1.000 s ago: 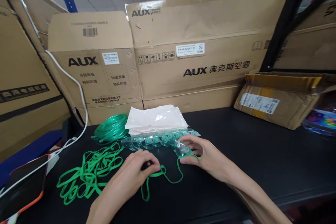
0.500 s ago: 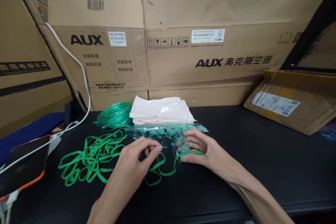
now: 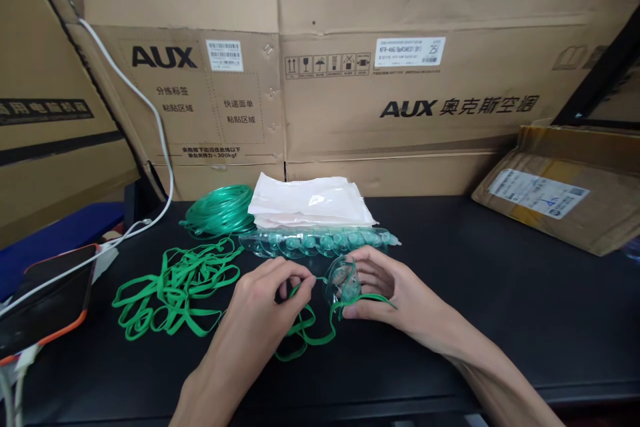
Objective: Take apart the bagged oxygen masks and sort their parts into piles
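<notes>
On black table (image 3: 500, 293), centre front: left hand (image 3: 265, 307) pinches green strap (image 3: 305, 333) between thumb and fingertips; strap end hidden under fingers. Right hand (image 3: 390, 293) grasps clear mask (image 3: 343, 280), mask partly covered by fingers, shape hard to make out. Row of clear masks (image 3: 320, 241) just behind, white pouches (image 3: 310, 201) stacked beyond. Cardboard boxes (image 3: 400, 80) read "AUX"; small label print illegible. Phone (image 3: 45, 300) cut off at left edge.

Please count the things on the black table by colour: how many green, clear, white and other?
Green: 3, strap in the hands, pile of straps, coiled tubing
Clear: 2, held mask, row of masks
White: 1, stack of bags
Other: 1, phone
Total: 7
</notes>
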A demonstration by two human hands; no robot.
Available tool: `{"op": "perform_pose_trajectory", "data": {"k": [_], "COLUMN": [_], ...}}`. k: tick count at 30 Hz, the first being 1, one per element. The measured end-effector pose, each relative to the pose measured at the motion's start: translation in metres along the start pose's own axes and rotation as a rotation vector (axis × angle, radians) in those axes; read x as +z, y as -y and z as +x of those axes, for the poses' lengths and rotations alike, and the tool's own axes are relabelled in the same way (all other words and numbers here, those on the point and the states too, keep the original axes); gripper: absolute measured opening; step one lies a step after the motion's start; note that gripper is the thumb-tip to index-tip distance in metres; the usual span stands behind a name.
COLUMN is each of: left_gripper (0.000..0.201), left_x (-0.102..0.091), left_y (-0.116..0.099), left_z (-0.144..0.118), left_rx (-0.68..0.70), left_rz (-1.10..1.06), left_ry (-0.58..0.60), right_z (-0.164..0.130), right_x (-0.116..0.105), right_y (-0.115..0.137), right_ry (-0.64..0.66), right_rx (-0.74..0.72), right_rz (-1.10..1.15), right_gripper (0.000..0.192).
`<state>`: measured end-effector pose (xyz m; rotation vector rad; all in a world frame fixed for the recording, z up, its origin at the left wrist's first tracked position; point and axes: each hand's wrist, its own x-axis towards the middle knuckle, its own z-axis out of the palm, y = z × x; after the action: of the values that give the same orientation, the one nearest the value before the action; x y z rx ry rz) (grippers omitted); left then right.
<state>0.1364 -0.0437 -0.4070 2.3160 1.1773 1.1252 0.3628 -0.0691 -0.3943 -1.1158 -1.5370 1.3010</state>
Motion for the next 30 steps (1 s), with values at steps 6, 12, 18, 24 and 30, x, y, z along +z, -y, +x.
{"op": "perform_pose_trajectory", "data": {"k": [6,12,18,24,30], "left_gripper": [0.011,0.011,0.010,0.008,0.009], "left_x": [-0.0004,0.0007,0.0037,0.0049,0.0046], "left_y": [-0.0010,-0.0001,0.0010,0.0017,0.0042], "left_z": [-0.0005,-0.0020,-0.0040,-0.0049,-0.0040], "left_rx": [0.022,0.062,0.097,0.133,0.146], "left_rz": [0.011,-0.004,-0.003,0.043,0.091], "left_ry": [-0.017,-0.037,-0.047,-0.022,-0.032], "right_z": [0.0014,0.0012,0.0015,0.0007,-0.0003], "right_x": [0.0005,0.0011,0.0023,0.0026,0.0064], "right_y": [-0.0014,-0.0026,-0.0036,-0.0070,-0.0047], "right_ry": [-0.034,-0.021,-0.009,-0.009,-0.022], "right_rx": [0.000,-0.007,-0.003,-0.014,-0.020], "right_rz": [-0.001,0.050,0.040,-0.084,-0.075], "right_gripper": [0.055,0.056,0.056,0.055,0.054]}}
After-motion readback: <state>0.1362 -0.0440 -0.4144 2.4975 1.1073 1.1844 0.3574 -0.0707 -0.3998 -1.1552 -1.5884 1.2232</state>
